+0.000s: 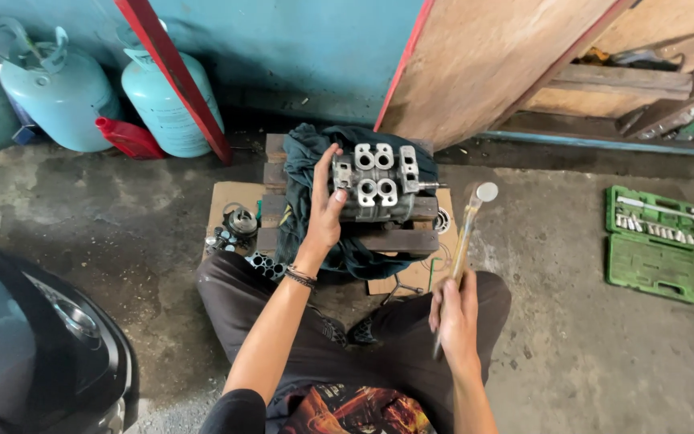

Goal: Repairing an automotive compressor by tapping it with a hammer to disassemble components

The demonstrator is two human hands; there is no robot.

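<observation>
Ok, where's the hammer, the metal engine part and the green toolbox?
hammer (465, 233), head view, on the middle of its long handle.
metal engine part (375, 183), head view, on its top face between the round holes.
green toolbox (667, 269), head view, on its open lower lid.

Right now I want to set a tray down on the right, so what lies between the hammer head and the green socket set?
In the head view, only bare concrete floor lies between the hammer, held in the right hand, and the green socket set.
</observation>
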